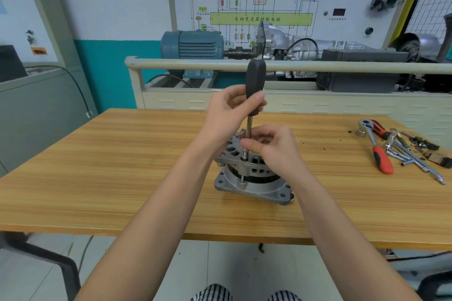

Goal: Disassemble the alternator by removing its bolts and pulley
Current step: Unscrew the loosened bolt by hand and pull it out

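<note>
The desk (97, 178) carries the alternator (252, 178) near its middle, standing on its flat end; your wrists cover much of its top. Your left hand (227, 115) grips the black-handled nut driver (254, 80), held upright. Your right hand (271, 146) pinches the shaft low down, hiding the socket tip. The ratchet (376, 146) lies toward the right edge.

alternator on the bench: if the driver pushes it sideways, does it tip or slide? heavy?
Probably heavy for its size: the alternator looks like cast metal throughout. Unlikely to tip, since it stands on a wide flat flange on the table. It might slide on the smooth wood, though the right hand rests on top of it while the left hand grips the nut driver.
</note>
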Demonstrator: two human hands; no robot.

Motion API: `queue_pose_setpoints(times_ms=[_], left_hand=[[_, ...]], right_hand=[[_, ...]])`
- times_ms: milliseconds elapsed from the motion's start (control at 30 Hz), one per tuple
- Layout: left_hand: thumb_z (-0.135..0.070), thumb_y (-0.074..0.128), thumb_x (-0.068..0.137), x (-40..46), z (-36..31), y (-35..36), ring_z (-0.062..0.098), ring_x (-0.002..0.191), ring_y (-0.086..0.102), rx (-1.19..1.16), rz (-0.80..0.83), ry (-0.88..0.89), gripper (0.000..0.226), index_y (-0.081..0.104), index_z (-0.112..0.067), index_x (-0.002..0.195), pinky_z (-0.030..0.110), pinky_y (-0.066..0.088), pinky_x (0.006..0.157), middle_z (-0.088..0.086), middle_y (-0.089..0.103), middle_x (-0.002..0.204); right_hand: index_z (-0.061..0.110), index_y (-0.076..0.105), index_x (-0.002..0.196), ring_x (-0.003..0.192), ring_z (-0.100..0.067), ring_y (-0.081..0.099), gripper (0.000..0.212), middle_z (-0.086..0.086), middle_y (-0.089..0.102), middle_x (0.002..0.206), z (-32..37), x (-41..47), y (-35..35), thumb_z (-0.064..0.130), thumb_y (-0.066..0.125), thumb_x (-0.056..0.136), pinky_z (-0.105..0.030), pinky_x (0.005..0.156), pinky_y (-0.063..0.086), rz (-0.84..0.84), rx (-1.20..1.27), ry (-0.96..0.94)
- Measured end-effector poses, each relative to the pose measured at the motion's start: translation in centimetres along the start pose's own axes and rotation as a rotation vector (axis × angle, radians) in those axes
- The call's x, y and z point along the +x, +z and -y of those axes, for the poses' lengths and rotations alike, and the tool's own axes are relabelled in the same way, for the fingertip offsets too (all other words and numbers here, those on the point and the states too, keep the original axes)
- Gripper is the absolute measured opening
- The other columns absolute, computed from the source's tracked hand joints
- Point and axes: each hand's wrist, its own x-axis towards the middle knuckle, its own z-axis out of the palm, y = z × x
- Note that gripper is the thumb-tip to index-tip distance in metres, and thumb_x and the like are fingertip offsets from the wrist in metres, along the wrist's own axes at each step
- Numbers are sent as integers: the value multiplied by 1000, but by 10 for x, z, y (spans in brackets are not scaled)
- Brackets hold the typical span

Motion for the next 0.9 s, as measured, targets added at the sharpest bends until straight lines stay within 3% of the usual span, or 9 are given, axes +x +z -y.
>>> queue_pose_setpoints(times_ms=[100,200,333,433,567,633,767,900], left_hand=[[-2,49,96,-3,2,-11,20,95,67,-120,126,-54,21,64,-8,109,34,53,91,7,72,97],[6,62,85,-2,0,-14,22,92,71,-150,74,-74,27,65,-5,109,30,55,86,8,74,95],[3,82,64,1,-6,-7,19,84,73,45,-88,-27,33,70,-12,90,26,58,75,4,75,86],[0,87,60,0,-7,0,15,79,72,128,-140,27,36,68,-14,88,24,58,72,4,74,85],[-5,88,61,-1,-5,3,10,79,71,156,-210,49,36,67,-18,87,21,56,73,-2,73,82],[-7,84,70,-1,-4,0,13,85,71,168,-155,27,29,68,-17,92,24,56,78,0,73,88],[-5,56,94,-2,1,-8,19,95,69,25,161,-116,18,66,-10,108,29,55,87,7,73,100],[3,57,91,-1,1,-10,18,87,71,-29,173,-127,20,67,-6,106,27,55,81,6,75,94]], right_hand=[[37,70,72,66,-13,58,28,0,71,72,1,-1,-1,11,75,82,-41,76,53,11,-10,-22],[38,69,79,81,-23,67,32,-2,74,83,1,-2,-1,7,69,86,-44,84,55,36,-13,-20],[33,67,90,89,-9,68,28,9,74,89,1,-4,-2,5,62,91,-37,88,54,102,-23,-24],[26,69,92,81,-5,68,17,6,73,85,2,-4,-3,15,75,81,-25,81,55,89,41,-27],[23,69,73,61,-2,59,17,8,68,66,0,-3,-1,23,85,69,-17,60,49,-41,2,8],[23,71,74,64,-9,60,14,5,69,69,-2,-3,-1,23,84,69,-23,64,52,-49,-3,13],[27,71,71,72,-27,65,16,-4,71,71,-1,-4,0,16,81,75,-44,75,56,-60,6,-29],[33,69,71,76,-27,68,27,-1,71,72,-1,-4,-2,9,76,79,-49,80,56,-51,15,-38]])
